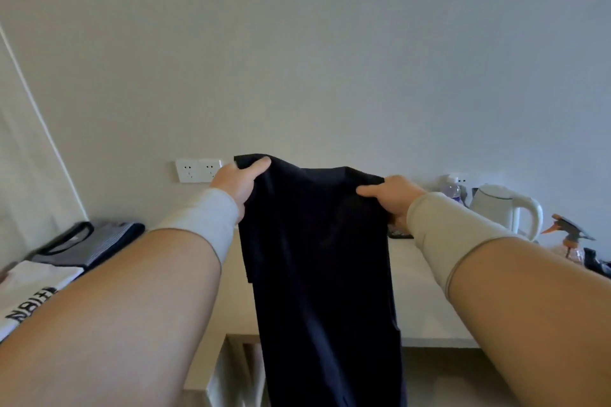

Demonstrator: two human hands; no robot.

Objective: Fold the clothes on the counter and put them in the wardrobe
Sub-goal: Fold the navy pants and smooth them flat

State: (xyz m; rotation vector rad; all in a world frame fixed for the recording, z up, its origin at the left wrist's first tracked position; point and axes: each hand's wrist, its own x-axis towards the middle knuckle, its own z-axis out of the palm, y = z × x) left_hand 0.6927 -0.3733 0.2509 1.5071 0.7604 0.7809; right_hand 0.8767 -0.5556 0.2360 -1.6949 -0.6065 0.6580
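Note:
A dark navy garment [324, 261] hangs straight down in front of me, held up above the pale counter [420, 277]. My left hand [239, 183] pinches its top left corner, thumb on the near side. My right hand [391, 196] grips the top right corner the same way. The cloth's lower end runs out of the bottom of the view. On the counter at the left lie a folded grey striped top with a black collar [89, 241] and a white shirt with black lettering [36, 287].
A white kettle [506, 208], a clear bottle [451, 190] and an orange-and-grey spray bottle [570, 235] stand at the counter's right end. Wall sockets [198, 169] sit behind my left hand. An open shelf [238, 370] lies below the counter.

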